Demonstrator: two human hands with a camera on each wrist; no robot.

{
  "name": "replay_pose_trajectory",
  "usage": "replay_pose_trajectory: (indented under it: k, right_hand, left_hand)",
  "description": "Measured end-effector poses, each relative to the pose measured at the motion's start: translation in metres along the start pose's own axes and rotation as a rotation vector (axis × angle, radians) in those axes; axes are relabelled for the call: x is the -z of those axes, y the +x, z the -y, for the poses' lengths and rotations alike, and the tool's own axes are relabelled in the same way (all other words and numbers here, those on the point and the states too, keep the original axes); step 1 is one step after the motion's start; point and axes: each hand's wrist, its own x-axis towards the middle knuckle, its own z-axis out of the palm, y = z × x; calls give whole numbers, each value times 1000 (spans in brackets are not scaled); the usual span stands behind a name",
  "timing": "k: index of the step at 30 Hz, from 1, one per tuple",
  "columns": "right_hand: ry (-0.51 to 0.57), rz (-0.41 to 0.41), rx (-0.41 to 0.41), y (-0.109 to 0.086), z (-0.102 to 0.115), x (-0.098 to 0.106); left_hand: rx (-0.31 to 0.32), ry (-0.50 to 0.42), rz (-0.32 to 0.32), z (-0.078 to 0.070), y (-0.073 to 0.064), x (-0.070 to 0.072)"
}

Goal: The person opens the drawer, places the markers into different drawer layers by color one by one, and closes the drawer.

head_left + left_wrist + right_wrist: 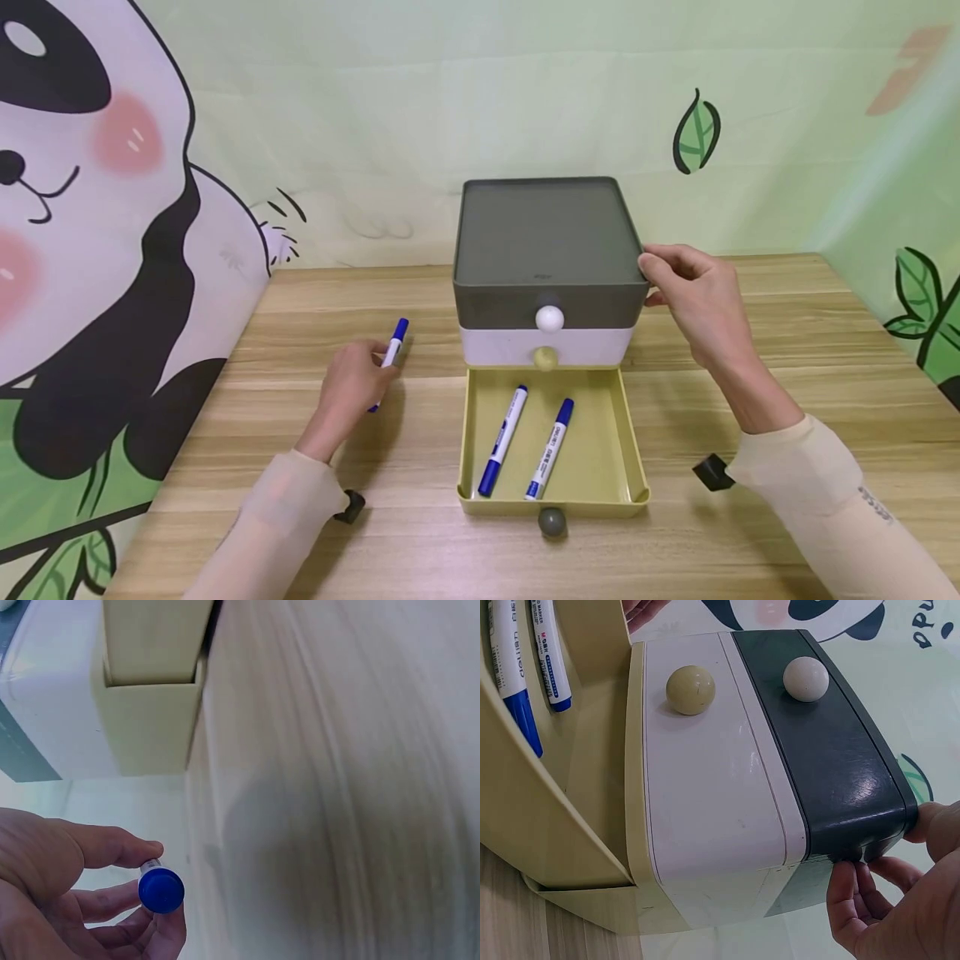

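Left of the drawer box, my left hand (354, 382) pinches a white marker with a blue cap (392, 350) between thumb and fingers. Its blue end (161, 891) faces the camera in the left wrist view. My right hand (701, 300) grips the right side of the dark grey top tier (551, 233), thumb at its upper edge and fingers against the side. Below lies a white tier (495, 346). The yellow bottom drawer (600, 467) is pulled out, with one marker (504, 442) and another marker (550, 450) lying in it, both white with blue caps.
Round knobs stick out in front: a white knob (550, 318), a yellow knob (546, 358) and a grey knob (552, 522) on the pulled-out drawer. The box stands on a wooden table (420, 533). Behind hangs a green backdrop (360, 108) with a panda drawing.
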Motion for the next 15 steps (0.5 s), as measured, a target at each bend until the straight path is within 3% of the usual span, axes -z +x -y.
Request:
replay_pose_trajectory:
  k: [8, 15]
  right_hand:
    - [-1, -2, 9, 0, 0, 0]
    - [1, -8, 17, 1, -1, -1]
  left_hand:
    - [-43, -33, -5, -7, -11, 10]
    - [-43, -50, -2, -13, -19, 17]
